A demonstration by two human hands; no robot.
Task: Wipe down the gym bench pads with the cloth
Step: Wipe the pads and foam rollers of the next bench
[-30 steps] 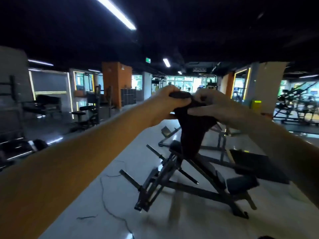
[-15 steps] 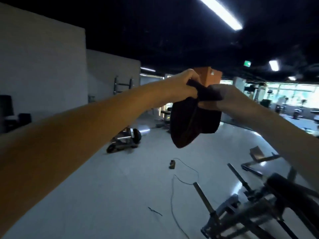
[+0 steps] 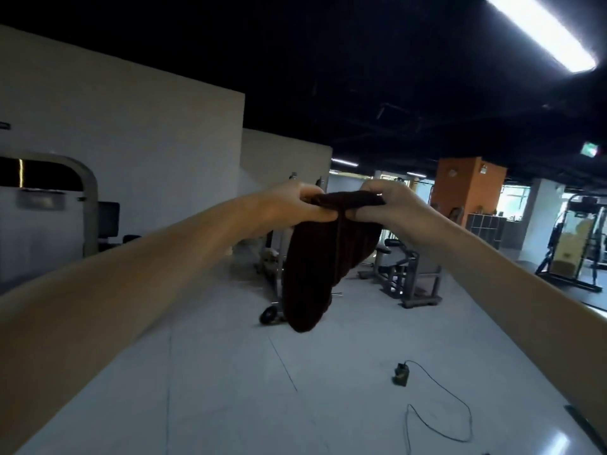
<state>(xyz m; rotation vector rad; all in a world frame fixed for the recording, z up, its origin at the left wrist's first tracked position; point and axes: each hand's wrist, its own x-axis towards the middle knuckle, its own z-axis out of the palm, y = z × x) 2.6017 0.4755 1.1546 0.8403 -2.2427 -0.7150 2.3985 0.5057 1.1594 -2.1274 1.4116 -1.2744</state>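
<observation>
Hanging above the pale gym floor (image 3: 230,389), the cloth (image 3: 315,274) is pinched by left hand (image 3: 295,208) and right hand (image 3: 391,208).

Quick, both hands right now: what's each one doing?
Left hand: closed, pinching the top edge of the dark cloth.
Right hand: closed, pinching the same top edge, right beside the left.

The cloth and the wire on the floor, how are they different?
The cloth is wide and dark brown; the wire is thin and black. The cloth hangs in the air, pinched at its top by the left hand and the right hand; the wire lies looped on the floor, untouched. The wire ends at a small box; the cloth has nothing attached. Both look floppy.
</observation>
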